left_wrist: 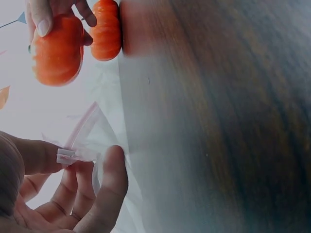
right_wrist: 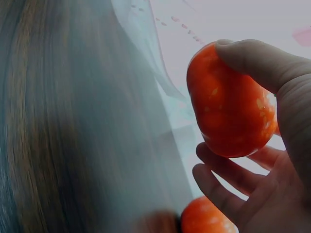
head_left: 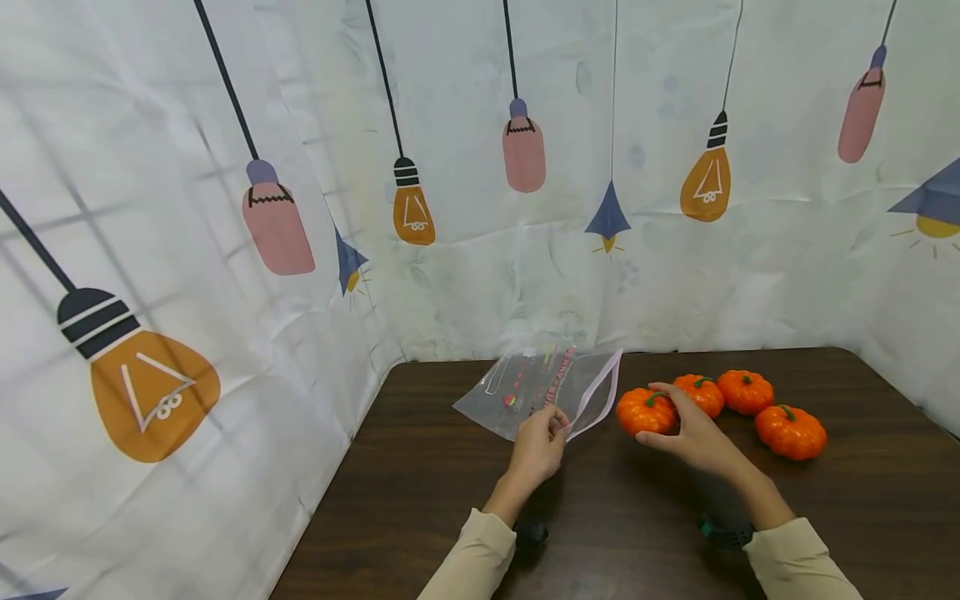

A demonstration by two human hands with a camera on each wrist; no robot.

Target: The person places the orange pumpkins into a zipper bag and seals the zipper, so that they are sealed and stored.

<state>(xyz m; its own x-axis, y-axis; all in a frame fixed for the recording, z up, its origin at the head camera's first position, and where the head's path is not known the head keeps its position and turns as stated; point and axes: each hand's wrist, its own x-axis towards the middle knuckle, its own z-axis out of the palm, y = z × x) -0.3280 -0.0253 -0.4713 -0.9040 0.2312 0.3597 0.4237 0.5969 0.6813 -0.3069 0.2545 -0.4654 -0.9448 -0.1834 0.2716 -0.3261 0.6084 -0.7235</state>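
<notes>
A clear zip bag with a pink-edged mouth and printed lettering lies towards the back of the table, its mouth parted and facing right. My left hand pinches the near corner of that mouth, by the white slider seen in the left wrist view. In my right hand a small orange pumpkin is held between thumb and fingers, just right of the bag's mouth. The left wrist view shows this pumpkin lifted off the table. Its underside is turned to the right wrist camera.
Behind the right hand sit more orange pumpkins: one partly hidden by the fingers, one at the back and one to the right. The dark wooden table meets a white curtain printed with lamps at its back and left.
</notes>
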